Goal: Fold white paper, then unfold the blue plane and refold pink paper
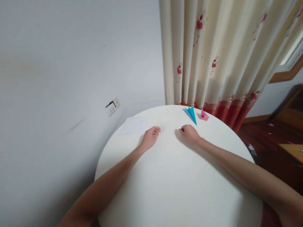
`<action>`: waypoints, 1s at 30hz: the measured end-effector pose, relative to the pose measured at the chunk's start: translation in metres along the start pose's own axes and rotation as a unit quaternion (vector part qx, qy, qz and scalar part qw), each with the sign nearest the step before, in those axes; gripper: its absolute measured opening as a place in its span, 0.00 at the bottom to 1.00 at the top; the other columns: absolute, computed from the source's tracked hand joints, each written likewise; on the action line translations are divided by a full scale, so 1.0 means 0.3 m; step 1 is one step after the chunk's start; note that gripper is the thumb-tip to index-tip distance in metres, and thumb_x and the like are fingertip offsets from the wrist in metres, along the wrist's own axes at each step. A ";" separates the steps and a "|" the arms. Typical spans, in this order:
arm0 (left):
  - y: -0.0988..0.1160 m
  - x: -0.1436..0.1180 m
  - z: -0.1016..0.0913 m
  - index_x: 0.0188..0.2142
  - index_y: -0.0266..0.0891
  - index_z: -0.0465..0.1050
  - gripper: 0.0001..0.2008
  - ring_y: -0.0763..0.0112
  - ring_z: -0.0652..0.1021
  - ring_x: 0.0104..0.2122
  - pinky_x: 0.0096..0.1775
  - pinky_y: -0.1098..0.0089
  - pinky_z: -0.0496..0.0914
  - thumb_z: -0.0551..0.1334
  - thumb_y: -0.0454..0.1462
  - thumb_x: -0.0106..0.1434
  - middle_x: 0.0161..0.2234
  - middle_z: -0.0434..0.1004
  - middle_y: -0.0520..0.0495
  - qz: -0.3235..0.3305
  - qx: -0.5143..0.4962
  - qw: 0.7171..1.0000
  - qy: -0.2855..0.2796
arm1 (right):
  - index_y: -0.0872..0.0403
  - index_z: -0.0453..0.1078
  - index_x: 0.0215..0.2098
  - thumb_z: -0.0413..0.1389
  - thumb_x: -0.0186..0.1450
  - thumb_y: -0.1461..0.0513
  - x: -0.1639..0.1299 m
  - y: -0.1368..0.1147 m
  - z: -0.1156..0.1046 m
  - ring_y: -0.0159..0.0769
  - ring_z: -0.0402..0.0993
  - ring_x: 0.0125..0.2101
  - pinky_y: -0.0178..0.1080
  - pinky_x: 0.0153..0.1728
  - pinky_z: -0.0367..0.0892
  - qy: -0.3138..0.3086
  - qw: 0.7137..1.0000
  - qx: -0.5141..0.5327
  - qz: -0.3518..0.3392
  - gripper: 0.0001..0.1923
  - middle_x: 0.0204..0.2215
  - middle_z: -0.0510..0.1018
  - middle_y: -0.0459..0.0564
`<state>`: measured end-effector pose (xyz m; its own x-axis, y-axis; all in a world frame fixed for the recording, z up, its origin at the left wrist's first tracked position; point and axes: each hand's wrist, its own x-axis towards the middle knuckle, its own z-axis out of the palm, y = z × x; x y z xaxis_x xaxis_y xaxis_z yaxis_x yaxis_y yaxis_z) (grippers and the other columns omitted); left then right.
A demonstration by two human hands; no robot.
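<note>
White table (pixel 175 189), blue paper plane (pixel 191 114) just beyond right hand (pixel 190 133), ungripped

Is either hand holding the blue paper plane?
No: the blue paper plane lies on the table beyond the right hand; the left hand rests empty.

Paper plane (pixel 191 114) right of sheet (pixel 133 125)
</note>
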<state>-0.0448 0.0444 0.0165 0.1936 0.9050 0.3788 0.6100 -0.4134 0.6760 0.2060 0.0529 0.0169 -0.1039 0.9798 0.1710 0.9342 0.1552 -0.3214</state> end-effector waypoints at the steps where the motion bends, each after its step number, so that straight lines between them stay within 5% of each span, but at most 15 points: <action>1: -0.025 0.013 -0.027 0.42 0.39 0.74 0.12 0.65 0.78 0.43 0.48 0.65 0.70 0.54 0.34 0.64 0.42 0.79 0.43 0.000 0.041 0.999 0.006 | 0.58 0.78 0.33 0.48 0.68 0.57 -0.016 -0.013 0.007 0.40 0.77 0.36 0.35 0.34 0.61 -0.005 1.000 0.005 -0.008 0.19 0.34 0.81 0.59; 8: -0.209 0.063 -0.174 0.55 0.33 0.68 0.19 0.57 0.64 0.62 0.63 0.57 0.54 0.52 0.34 0.65 0.60 0.65 0.34 -0.083 0.220 0.972 0.015 | 0.56 0.78 0.31 0.47 0.67 0.58 -0.088 -0.036 0.028 0.38 0.74 0.31 0.35 0.29 0.56 -0.031 0.997 0.039 -0.060 0.18 0.30 0.81 0.54; 12: -0.283 0.059 -0.217 0.60 0.32 0.61 0.24 0.45 0.51 0.67 0.62 0.42 0.46 0.51 0.40 0.68 0.66 0.52 0.30 -0.161 0.288 0.944 -0.005 | 0.56 0.77 0.30 0.47 0.67 0.58 -0.096 -0.025 0.028 0.37 0.73 0.29 0.35 0.30 0.56 -0.037 0.996 0.055 -0.064 0.18 0.29 0.81 0.53; 16: -0.303 0.048 -0.216 0.62 0.33 0.59 0.27 0.41 0.52 0.66 0.60 0.40 0.48 0.50 0.45 0.68 0.67 0.50 0.28 -0.189 0.312 0.929 -0.062 | 0.55 0.76 0.28 0.47 0.66 0.58 -0.091 -0.018 0.033 0.36 0.72 0.29 0.35 0.30 0.56 -0.032 0.994 0.070 -0.079 0.18 0.28 0.80 0.52; 21: -0.224 0.016 -0.133 0.62 0.35 0.59 0.28 0.45 0.54 0.66 0.61 0.48 0.51 0.51 0.48 0.68 0.67 0.50 0.31 -0.115 0.310 0.936 -0.119 | 0.56 0.76 0.28 0.47 0.66 0.58 -0.089 -0.016 0.034 0.35 0.72 0.28 0.35 0.29 0.55 -0.029 0.994 0.075 -0.077 0.18 0.27 0.79 0.51; 26: -0.037 -0.109 0.004 0.59 0.42 0.66 0.26 0.42 0.63 0.61 0.57 0.50 0.57 0.54 0.51 0.66 0.63 0.61 0.34 0.007 0.270 0.954 -0.128 | 0.55 0.76 0.33 0.47 0.67 0.59 -0.088 -0.007 0.026 0.36 0.73 0.31 0.35 0.31 0.58 -0.009 0.996 0.069 -0.052 0.16 0.32 0.80 0.52; 30: 0.092 -0.175 0.072 0.54 0.43 0.71 0.21 0.45 0.69 0.55 0.55 0.50 0.60 0.56 0.48 0.66 0.55 0.71 0.35 0.115 0.207 0.963 -0.130 | 0.56 0.73 0.46 0.50 0.65 0.62 -0.086 0.004 0.042 0.41 0.72 0.43 0.36 0.44 0.62 0.061 0.993 0.062 -0.084 0.14 0.42 0.78 0.55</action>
<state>-0.0215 -0.0124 0.0018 0.5135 0.8110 0.2805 0.7719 -0.5793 0.2619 0.2054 0.0293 0.0003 -0.2055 0.9171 0.3417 0.8575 0.3370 -0.3887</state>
